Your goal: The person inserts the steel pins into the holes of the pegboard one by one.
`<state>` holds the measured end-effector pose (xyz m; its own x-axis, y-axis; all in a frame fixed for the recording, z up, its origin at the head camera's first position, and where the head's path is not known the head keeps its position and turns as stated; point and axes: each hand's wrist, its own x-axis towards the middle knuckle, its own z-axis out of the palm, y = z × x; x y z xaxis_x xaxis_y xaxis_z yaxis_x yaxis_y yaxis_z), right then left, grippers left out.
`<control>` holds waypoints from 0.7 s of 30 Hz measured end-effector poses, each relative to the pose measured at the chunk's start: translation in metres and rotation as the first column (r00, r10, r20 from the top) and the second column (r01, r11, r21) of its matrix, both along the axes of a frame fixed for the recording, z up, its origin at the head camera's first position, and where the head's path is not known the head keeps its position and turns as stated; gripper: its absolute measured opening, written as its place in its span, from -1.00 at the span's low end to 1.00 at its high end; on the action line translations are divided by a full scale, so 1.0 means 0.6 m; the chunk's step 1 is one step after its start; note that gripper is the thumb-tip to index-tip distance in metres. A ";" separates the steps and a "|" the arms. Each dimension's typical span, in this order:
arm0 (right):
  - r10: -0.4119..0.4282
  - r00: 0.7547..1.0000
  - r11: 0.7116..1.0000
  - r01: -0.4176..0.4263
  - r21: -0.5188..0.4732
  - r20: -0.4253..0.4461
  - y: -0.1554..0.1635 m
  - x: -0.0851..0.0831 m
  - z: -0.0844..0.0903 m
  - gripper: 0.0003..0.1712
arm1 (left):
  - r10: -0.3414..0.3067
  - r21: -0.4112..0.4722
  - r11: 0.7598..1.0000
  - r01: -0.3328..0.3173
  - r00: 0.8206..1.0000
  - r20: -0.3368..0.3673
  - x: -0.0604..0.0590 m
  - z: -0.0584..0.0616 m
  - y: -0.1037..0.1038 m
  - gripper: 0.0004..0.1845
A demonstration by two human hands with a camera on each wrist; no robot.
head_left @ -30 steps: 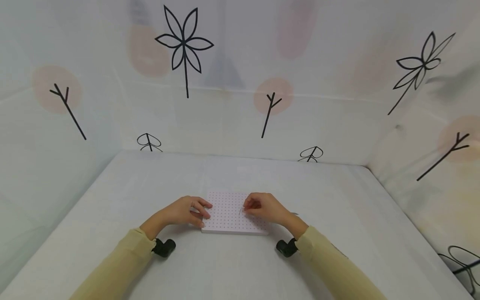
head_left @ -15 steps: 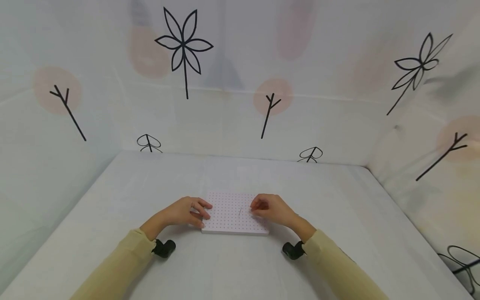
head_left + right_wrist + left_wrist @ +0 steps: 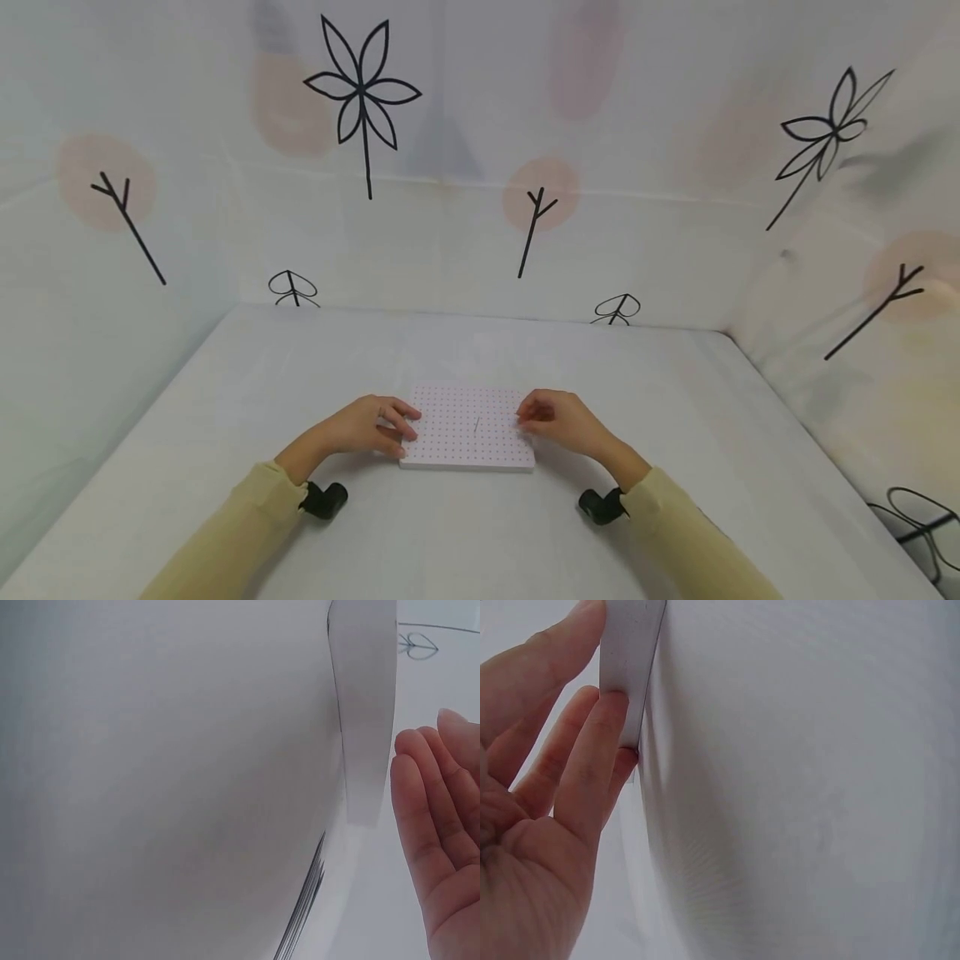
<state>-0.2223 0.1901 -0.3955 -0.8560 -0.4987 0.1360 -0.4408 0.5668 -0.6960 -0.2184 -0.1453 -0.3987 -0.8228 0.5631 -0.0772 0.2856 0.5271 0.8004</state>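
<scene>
A white board (image 3: 450,446) with a grid of small dots lies on the table between my hands. From its surface, right of the middle, a thin needle-like pin (image 3: 476,425) sticks up at a slant. My left hand (image 3: 371,423) rests its fingers against the board's left side; the left wrist view shows its fingertips (image 3: 611,705) touching the edge. Just over the board's right edge hovers my right hand (image 3: 558,419), its fingers loosely bent and nothing visible between them. In the right wrist view the fingers (image 3: 424,795) stand apart from the board's side (image 3: 367,712).
A bundle of thin dark pins (image 3: 300,900) lies on the table beside the board in the right wrist view; the right arm hides it from the head view. A white table (image 3: 465,533) is enclosed by fabric walls (image 3: 450,233) printed with plants.
My right hand has let go of the pin, which stays slanted in the board, and has drawn back to the right edge. The left hand stays at the board's left side.
</scene>
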 end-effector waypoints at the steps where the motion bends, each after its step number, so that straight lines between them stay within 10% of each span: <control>1: -0.005 1.000 1.000 0.005 -0.001 -0.004 0.003 0.000 0.000 -0.85 | 0.001 -0.001 1.000 -0.001 1.000 -0.001 0.000 0.000 0.000 -0.81; 21: -0.096 0.995 0.995 0.096 0.028 0.007 0.064 0.010 -0.006 -0.88 | 0.005 0.018 1.000 -0.005 1.000 0.010 -0.001 -0.005 0.000 -0.82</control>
<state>-0.2161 0.2288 -0.3994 -0.9013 -0.4174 0.1161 -0.3775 0.6251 -0.6832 -0.2192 -0.1454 -0.4019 -0.8249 0.5603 -0.0751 0.2753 0.5142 0.8123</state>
